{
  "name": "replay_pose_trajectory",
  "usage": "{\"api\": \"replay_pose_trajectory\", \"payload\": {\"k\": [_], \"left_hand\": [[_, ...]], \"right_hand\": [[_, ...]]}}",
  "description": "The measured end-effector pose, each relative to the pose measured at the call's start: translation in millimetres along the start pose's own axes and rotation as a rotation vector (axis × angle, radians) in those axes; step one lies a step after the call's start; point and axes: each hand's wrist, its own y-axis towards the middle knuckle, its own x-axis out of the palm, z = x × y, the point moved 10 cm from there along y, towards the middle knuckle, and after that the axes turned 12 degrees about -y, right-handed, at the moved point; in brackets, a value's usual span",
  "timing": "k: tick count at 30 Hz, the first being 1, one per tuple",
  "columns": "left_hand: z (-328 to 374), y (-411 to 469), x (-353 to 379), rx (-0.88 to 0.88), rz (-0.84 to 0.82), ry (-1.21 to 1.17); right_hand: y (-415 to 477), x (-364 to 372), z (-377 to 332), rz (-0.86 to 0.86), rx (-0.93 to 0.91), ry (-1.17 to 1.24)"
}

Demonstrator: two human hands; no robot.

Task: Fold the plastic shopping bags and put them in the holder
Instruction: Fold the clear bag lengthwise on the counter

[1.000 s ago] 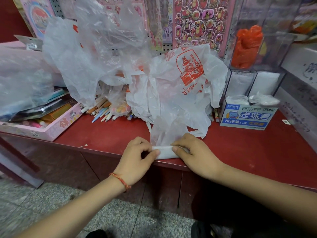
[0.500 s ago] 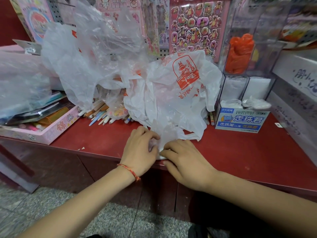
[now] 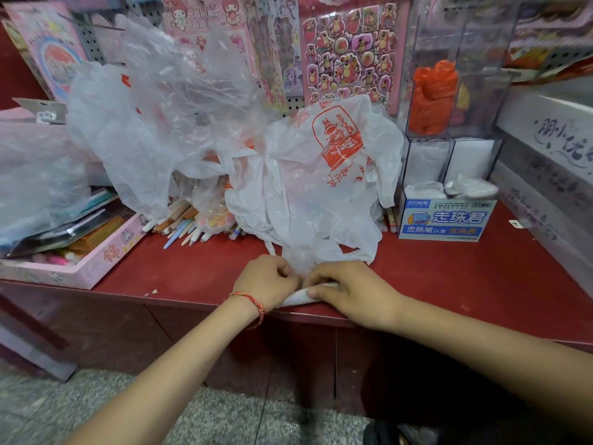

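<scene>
mid-fold at lower centre: left hand and right hand, fingers curled, pinch the bag strip on the tabletop edge; next likely needs another tight fold.

A red counter is holding everything. A blue box is sitting on it, with a clear holder standing right behind the box. Left of the box a heap of white bags is resting. Further left, pencils are lying beside a pink tray. Nearer than the box, at the edge, a left hand and right hand are pinching a folded bag.
</scene>
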Motion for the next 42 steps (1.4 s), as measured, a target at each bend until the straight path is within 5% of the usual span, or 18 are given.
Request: {"api": "replay_pose_trajectory", "payload": {"k": [4, 8, 12, 19, 21, 26, 30, 36, 42], "left_hand": [[5.8, -12.3, -23.0, 0.153, 0.174, -0.203], [26.9, -47.4, -2.7, 0.658, 0.178, 0.326], [11.1, -56.5, 5.1, 0.651, 0.138, 0.329], [19.8, -70.6, 4.8, 0.782, 0.157, 0.397], [20.5, -67.5, -1.1, 0.74, 0.13, 0.284], [-7.8, -49.0, -25.2, 0.161, 0.129, -0.576], [-19.4, -49.1, -17.2, -0.127, 0.16, -1.029], [-12.2, -54.3, -36.9, -0.095, 0.387, -1.044], [28.9, -52.2, -43.7, 0.138, 0.177, -0.862]], "right_hand": [[12.1, 2.8, 16.4, -0.009, 0.113, 0.059], [17.2, 0.8, 15.7, 0.021, 0.097, -0.106], [9.9, -2.6, -11.6, 0.15, -0.134, -0.533], [-15.6, 16.4, -23.7, -0.019, -0.282, -0.499], [-12.5, 10.4, -22.5, -0.035, -0.221, -0.346], [-11.7, 3.7, 10.8, -0.079, 0.207, 0.459], [-7.6, -13.0, -3.8, 0.043, 0.25, 0.618], [-8.9, -16.4, -37.5, 0.043, 0.11, 0.369], [-10.0, -18.8, -25.2, -0.045, 0.149, 0.399]]}}
